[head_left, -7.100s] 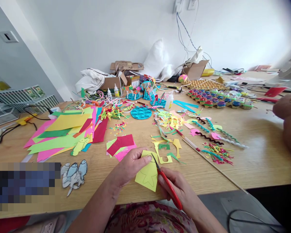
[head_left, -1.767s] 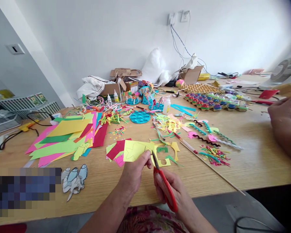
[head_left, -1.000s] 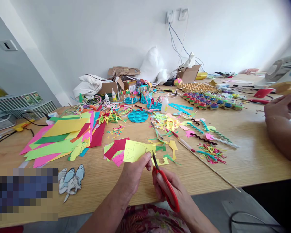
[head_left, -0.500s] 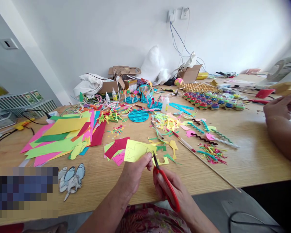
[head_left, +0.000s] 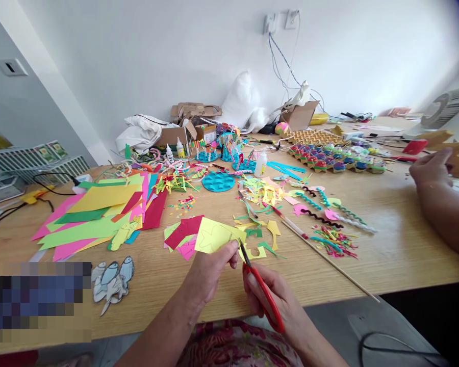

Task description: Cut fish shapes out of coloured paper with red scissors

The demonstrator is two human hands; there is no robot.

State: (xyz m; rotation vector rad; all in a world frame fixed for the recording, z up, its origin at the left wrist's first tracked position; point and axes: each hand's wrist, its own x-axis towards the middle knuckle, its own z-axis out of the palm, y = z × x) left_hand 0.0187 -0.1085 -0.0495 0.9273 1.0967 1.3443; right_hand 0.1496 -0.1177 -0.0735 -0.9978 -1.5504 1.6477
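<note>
Pinched in my left hand (head_left: 210, 278) is a sheet of yellow paper (head_left: 214, 235) with a fish-like outline drawn on it. My right hand (head_left: 270, 293) grips red-handled scissors (head_left: 270, 300), their dark blades at the paper's right edge beside my left thumb. Just past the blades lie yellow and green paper offcuts (head_left: 273, 234) on the table. Left of the sheet, red and pink paper pieces (head_left: 181, 234) with drawn lines overlap one another. Grey-blue paper fish cutouts (head_left: 112, 278) rest farther left, near the table's front edge.
Coloured paper sheets (head_left: 99, 204) are piled at the left. A thin wooden stick (head_left: 340, 270) lies slantwise at the right, below twisted pipe cleaners (head_left: 321, 219). A blue round plate (head_left: 218, 182) and a glue bottle (head_left: 260, 164) stand beyond. Another person's hand (head_left: 432, 171) is at far right.
My hands, the paper and the scissors are in almost the same place. The other person's hand at the right has shifted slightly left.
</note>
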